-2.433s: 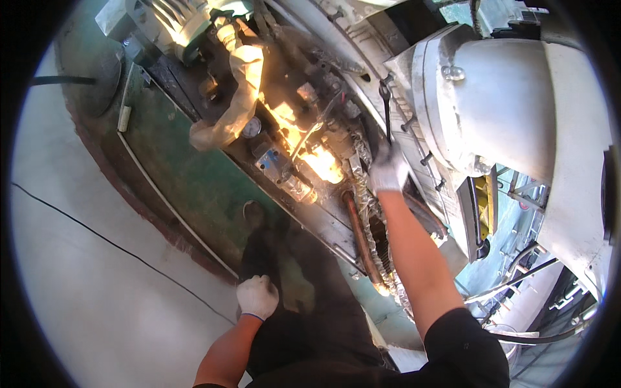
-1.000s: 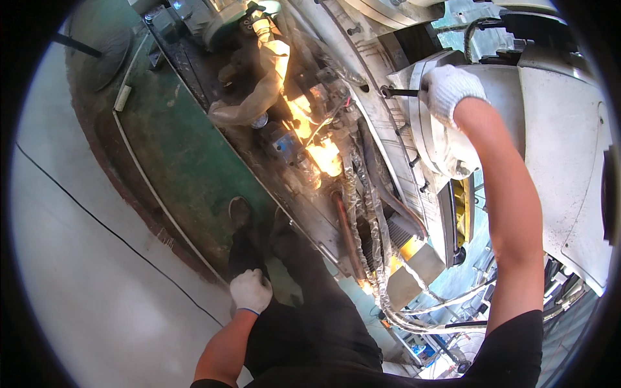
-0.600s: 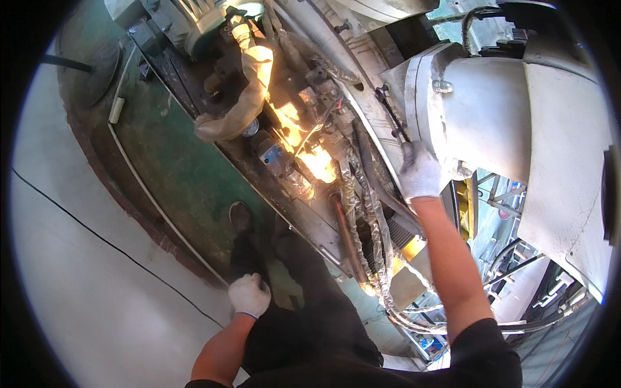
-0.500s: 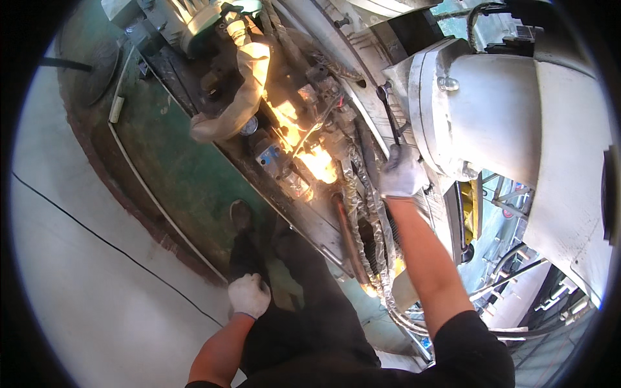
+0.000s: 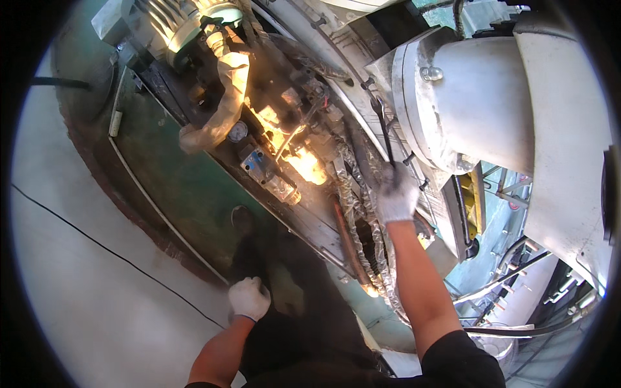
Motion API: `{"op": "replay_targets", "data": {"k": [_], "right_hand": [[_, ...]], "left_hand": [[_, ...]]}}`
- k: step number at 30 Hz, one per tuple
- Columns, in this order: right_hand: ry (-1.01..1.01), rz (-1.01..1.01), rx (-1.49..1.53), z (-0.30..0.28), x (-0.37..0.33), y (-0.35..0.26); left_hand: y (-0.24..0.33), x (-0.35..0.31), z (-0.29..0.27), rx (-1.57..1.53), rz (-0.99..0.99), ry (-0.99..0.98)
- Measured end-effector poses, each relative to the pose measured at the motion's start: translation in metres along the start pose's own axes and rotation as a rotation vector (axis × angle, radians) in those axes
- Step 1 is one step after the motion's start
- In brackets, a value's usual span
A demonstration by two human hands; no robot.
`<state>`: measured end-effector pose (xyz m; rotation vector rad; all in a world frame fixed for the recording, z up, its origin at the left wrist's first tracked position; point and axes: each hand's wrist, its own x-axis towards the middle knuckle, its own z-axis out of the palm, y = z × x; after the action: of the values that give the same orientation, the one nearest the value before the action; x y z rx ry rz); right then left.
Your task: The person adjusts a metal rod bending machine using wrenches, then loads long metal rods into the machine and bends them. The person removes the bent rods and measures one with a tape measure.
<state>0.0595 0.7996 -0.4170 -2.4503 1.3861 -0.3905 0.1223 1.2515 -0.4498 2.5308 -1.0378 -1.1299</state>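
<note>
My right hand (image 5: 398,194), in a whitish work glove, is wrapped round the lower end of a dark open-ended wrench (image 5: 385,129). The wrench's jaw points away from me, over the pale metal beam beside a large white flanged housing (image 5: 414,97). Its jaw lies near a bolt (image 5: 367,84) on the beam; whether they touch I cannot tell. My left hand (image 5: 250,299), also gloved, is closed in a fist over my dark trouser leg. What it holds, if anything, is hidden.
Foil-wrapped hoses (image 5: 352,194) run left of my right hand. Hydraulic valves (image 5: 259,165), a pressure gauge (image 5: 237,132) and a wrapped hose (image 5: 226,97) sit in the machine's middle, partly in bright light. A finned motor (image 5: 171,22) stands at the far left. A thin cable (image 5: 123,254) crosses the floor.
The view has shifted slightly, so the machine appears further left and up. My right hand sits a little lower in view, still on the wrench. My left hand has barely moved.
</note>
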Motion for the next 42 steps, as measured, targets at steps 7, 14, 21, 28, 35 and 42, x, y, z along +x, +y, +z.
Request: {"op": "replay_targets", "data": {"k": [7,14,21,28,35,42], "right_hand": [[-0.33,-0.163,-0.528,-0.135,0.095,-0.104],[-0.498,-0.246,-0.795,-0.145,0.172,-0.158],[-0.596,-0.344,-1.035,-0.124,0.21,-0.201],[-0.701,-0.451,-1.114,-0.105,0.239,-0.236],[-0.738,-0.409,-1.16,-0.078,0.253,-0.24],[-0.744,-0.477,-1.207,-0.064,0.259,-0.246]], "left_hand": [[-0.002,-0.004,0.006,-0.033,0.009,0.039],[-0.004,-0.012,0.007,-0.054,-0.007,0.049],[-0.008,-0.017,0.013,-0.082,-0.024,0.07],[-0.01,-0.02,0.014,-0.107,-0.026,0.107],[-0.012,-0.021,0.012,-0.113,-0.061,0.091],[-0.013,-0.019,0.008,-0.121,-0.072,0.08]]}}
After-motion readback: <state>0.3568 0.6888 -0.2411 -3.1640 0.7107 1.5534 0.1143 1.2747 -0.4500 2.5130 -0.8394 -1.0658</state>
